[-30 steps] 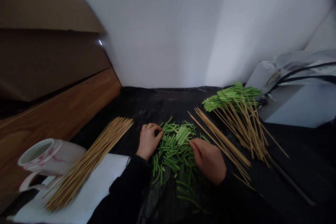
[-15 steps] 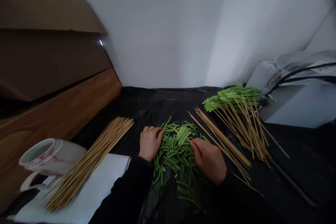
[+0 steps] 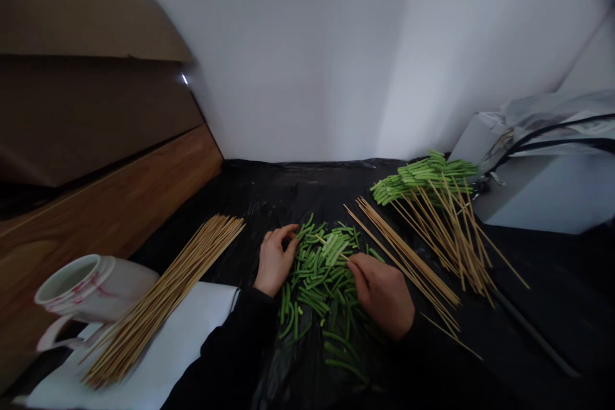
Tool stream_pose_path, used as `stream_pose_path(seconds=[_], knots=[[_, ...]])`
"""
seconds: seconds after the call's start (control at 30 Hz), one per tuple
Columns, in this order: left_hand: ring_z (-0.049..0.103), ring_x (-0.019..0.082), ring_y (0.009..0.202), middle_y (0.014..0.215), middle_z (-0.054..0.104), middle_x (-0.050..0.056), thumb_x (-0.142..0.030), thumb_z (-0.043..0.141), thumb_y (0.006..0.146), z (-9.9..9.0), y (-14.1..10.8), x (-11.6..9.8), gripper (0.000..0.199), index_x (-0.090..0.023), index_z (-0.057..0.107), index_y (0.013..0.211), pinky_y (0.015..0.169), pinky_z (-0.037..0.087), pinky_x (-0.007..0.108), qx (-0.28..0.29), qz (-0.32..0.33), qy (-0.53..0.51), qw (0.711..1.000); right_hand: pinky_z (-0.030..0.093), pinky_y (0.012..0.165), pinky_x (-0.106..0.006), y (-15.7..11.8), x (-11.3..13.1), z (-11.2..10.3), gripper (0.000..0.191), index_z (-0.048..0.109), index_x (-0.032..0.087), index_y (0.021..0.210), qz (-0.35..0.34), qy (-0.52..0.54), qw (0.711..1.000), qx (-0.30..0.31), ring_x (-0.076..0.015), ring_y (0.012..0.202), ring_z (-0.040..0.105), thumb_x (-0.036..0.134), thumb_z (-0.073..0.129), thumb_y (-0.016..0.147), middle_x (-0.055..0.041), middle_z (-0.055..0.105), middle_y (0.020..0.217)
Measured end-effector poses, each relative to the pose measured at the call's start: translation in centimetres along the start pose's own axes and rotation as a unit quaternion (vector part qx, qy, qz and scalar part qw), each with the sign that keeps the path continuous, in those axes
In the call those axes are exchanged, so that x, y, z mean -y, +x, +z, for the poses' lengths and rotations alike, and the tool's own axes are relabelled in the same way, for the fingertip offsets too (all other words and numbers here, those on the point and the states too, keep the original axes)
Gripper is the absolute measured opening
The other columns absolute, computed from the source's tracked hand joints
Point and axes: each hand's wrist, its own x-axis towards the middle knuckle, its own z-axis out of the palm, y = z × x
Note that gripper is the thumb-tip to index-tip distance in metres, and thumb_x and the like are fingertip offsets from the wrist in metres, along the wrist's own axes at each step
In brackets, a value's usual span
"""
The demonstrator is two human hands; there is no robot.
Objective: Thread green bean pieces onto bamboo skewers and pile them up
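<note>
While the right hand (image 3: pixel 384 295) is closed, thumb against curled fingers, on the lower end of a thin pale bamboo skewer (image 3: pixel 344 257), the head view shows light-green cut stem pieces (image 3: pixel 334 247) side by side along that stick, above a loose pile of short, darker green stem pieces (image 3: pixel 312 275) on crinkled black plastic sheeting (image 3: pixel 298 192). The left hand (image 3: pixel 273 262) is half open at the pile's left edge, thumb and forefinger slightly parted; whether they have hold of a piece, I cannot tell. Left of it, a thick bundle of bamboo skewers (image 3: pixel 168 301) lies beside a white ceramic mug with pink markings (image 3: pixel 122 278). Over on the right are more bare sticks (image 3: pixel 408 250) and a stack of green-laden skewers (image 3: pixel 423 176).

The likeliest trouble, I judge, is a slim piece splitting if pierced off-centre, or the sharp point pricking the left fingertips if they come into its line. Too hard a squeeze could bend the stick.
</note>
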Motion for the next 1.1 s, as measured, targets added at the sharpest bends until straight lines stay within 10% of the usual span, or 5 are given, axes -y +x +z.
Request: stream_pose_path(seconds=[0.17, 0.57, 1.1], knots=[[0.06, 0.02, 0.089, 0.093, 0.067, 0.006, -0.026, 0.054, 0.083, -0.3, 0.0, -0.6, 0.026, -0.02, 0.07, 0.103, 0.083, 0.043, 0.031, -0.012, -0.045, -0.158, 0.986, 0.037, 0.068, -0.023, 0.0, 0.0, 0.0, 0.026, 0.059, 0.019, 0.082, -0.001, -0.005, 1.0, -0.001, -0.012, 0.071, 0.06, 0.021, 0.037, 0.095, -0.0022, 0.063, 0.074], [0.061, 0.013, 0.078, 0.092, 0.071, 0.007, -0.03, 0.074, 0.071, -0.7, -0.7, -2.6, 0.036, -0.015, 0.069, 0.103, 0.072, 0.047, 0.024, 0.128, -0.214, -0.5, 0.829, 0.037, 0.068, -0.023, 0.0, 0.1, 0.0, 0.027, 0.058, 0.019, 0.082, -0.006, 0.0, 1.0, 0.004, -0.0125, 0.071, 0.06, 0.022, 0.035, 0.096, -0.0029, 0.063, 0.074], [0.065, 0.015, 0.082, 0.094, 0.072, 0.008, -0.031, 0.075, 0.071, 0.1, -1.2, -2.5, 0.036, -0.014, 0.069, 0.102, 0.077, 0.049, 0.028, 0.147, -0.2, -0.497, 0.832, 0.034, 0.066, -0.024, -0.1, 0.1, 0.2, 0.027, 0.055, 0.019, 0.078, 0.006, -0.02, 0.999, 0.042, -0.0126, 0.069, 0.058, 0.022, 0.035, 0.096, -0.0018, 0.061, 0.071]])
